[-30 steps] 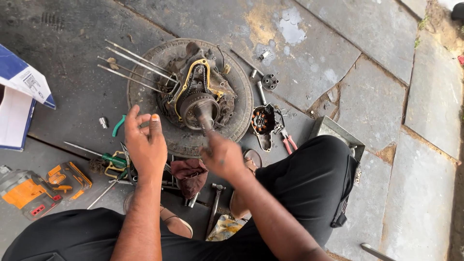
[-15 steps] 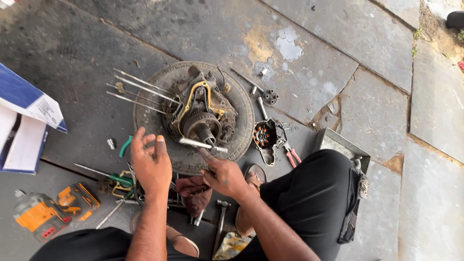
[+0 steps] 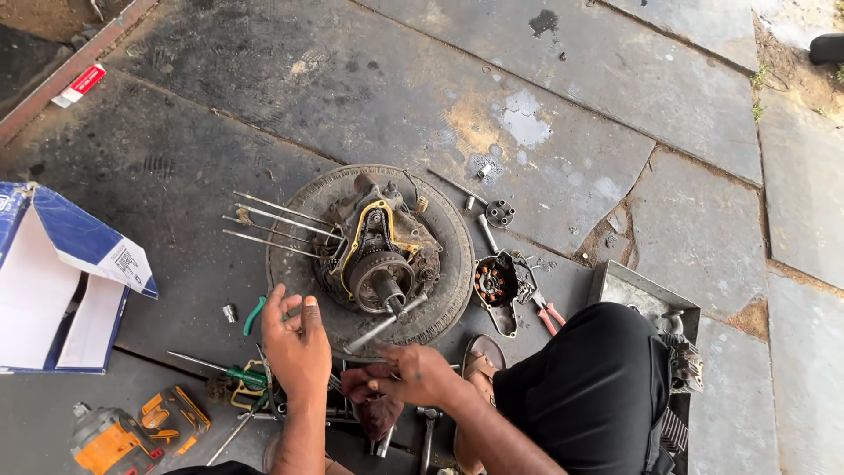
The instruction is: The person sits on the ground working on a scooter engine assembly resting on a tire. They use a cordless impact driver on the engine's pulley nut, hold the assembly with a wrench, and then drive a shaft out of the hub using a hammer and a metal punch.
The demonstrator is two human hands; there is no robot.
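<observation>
A greasy engine block (image 3: 380, 255) with a yellow gasket rim rests on a small tyre (image 3: 440, 290) lying flat on the stone floor. Several long studs (image 3: 272, 225) stick out of it to the left. My right hand (image 3: 411, 373) holds the near end of a long metal tool (image 3: 380, 324) whose tip touches the round hub at the engine's centre. My left hand (image 3: 295, 345) hovers just in front of the tyre, fingers spread, holding nothing. Under the hands lie a dark red rag (image 3: 374, 406) and loose hand tools.
A green-handled screwdriver (image 3: 224, 373), an orange power tool (image 3: 119, 435) and an open blue-and-white box (image 3: 61, 290) lie to the left. Red-handled pliers (image 3: 545, 310), an engine cover (image 3: 492, 286), a metal tray (image 3: 646, 303) and my bent knee (image 3: 589, 378) are to the right.
My right hand has drawn back from the hub toward me, with the long tool now angled up to the engine centre. My left hand has stayed in front of the tyre. The view moved back.
</observation>
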